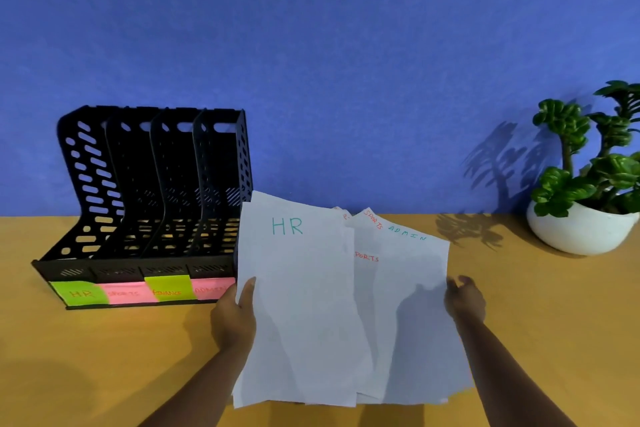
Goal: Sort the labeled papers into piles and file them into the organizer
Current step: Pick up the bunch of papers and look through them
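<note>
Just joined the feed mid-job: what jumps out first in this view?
The fan of white papers at centre, the front sheet marked HR, held up by the left hand and the right hand at its side edges. Behind and to the left stands the black organizer with four slots tagged HR, SPORTS, FINANCE and ADMIN, no papers visible in it. A potted plant sits at the far right against the blue wall.
</note>
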